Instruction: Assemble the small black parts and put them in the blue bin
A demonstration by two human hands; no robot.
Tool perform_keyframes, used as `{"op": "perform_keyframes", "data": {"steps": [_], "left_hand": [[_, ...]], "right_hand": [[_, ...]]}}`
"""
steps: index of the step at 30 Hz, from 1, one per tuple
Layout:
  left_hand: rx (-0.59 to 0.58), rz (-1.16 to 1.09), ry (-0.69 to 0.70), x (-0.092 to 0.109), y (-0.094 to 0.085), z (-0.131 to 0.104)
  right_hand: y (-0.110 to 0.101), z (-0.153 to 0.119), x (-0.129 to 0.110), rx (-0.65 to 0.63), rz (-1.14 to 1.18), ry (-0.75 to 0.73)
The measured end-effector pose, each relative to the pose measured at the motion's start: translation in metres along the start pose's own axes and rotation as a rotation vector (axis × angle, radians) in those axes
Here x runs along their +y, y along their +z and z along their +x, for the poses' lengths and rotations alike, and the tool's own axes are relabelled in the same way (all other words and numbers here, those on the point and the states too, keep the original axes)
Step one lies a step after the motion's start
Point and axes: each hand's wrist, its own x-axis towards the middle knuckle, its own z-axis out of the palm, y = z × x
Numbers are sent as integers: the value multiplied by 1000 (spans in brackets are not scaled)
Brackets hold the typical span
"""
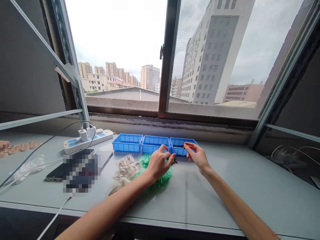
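Observation:
My right hand (pixel 197 156) is at the front of the right-hand blue bin (pixel 178 151), thumb and forefinger pinched on a small dark piece too small to name. Dark bits show inside that bin. My left hand (pixel 159 162) hovers over a crumpled green plastic bag (pixel 165 178), its fingers bent and thumb apart from the forefinger, with nothing visible between them. Between the hands, a little pile of black parts (pixel 174 161) lies by the bag, partly hidden. Left of the green bag is a heap of clear bags (pixel 126 166) with pale contents.
Two more blue bins, a left one (pixel 127 146) and a middle one (pixel 153 148), complete the row. A power strip (pixel 106 135), a phone (pixel 55 175) and cables lie to the left. Another person's hand (pixel 3 144) is beside flat tan pieces (pixel 21 148) at the far left.

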Motion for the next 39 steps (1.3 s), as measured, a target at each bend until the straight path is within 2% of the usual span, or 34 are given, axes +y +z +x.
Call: {"op": "perform_keyframes", "data": {"steps": [7,15,20,23,26,29,31,34,36,39], "left_hand": [[-57,98,45,2,2,-2],[-108,85,57,2,4,-2],[-120,84,54,2,4,-2],[-130,77,56,2,3,-2],[-148,80,43,3,2,-1],[-153,88,36,3,2,-1],[-140,88,40,3,2,-1],[-113,83,39,3,2,-3],[-101,76,36,3,2,-3],[-80,54,30,2,3,-4]], "right_hand": [[-3,1,5,57,-123,-12],[-8,5,9,107,-188,-46],[-10,7,8,93,-189,-24],[-11,7,6,35,-196,1],[-9,6,4,-25,-202,-38],[-7,3,3,-36,-266,-153],[-6,0,4,-75,-405,-276],[-4,-4,7,-249,-643,-412],[-2,-6,8,-365,-730,-430],[0,-9,9,-438,-776,-425]]}}
